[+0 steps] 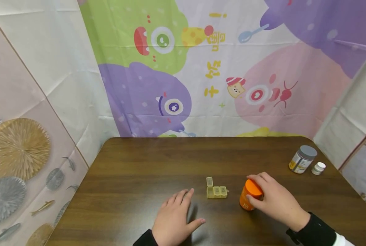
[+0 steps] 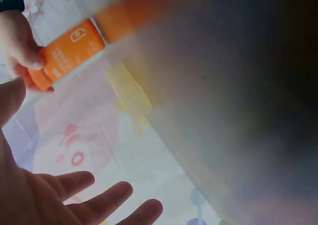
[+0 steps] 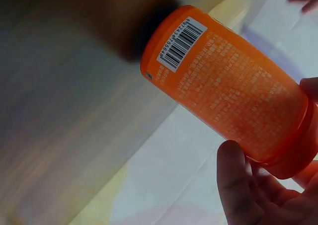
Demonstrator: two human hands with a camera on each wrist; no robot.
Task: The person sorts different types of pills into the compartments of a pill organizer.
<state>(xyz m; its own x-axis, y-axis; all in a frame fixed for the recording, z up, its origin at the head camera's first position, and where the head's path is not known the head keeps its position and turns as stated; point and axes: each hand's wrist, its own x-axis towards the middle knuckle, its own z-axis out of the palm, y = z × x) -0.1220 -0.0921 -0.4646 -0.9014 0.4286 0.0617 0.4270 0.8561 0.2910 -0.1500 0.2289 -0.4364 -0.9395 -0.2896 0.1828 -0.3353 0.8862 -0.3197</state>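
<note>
An orange pill bottle (image 1: 246,199) with an orange lid is upright at the right of the table, and my right hand (image 1: 276,200) grips it around the lid from above. Its printed label and barcode (image 3: 182,43) face the right wrist camera. Left of it lies a small yellowish pill organizer (image 1: 217,192) with several compartments, the leftmost lid flipped up. My left hand (image 1: 176,218) hovers over the table with fingers spread and holds nothing. In the left wrist view, those spread fingers (image 2: 107,200) point toward the organizer (image 2: 130,88) and the bottle.
At the back right of the brown wooden table (image 1: 140,164) stand a grey-lidded jar (image 1: 302,159) and a small white-capped bottle (image 1: 318,168). A cartoon-printed cloth (image 1: 213,112) hangs behind the table's far edge.
</note>
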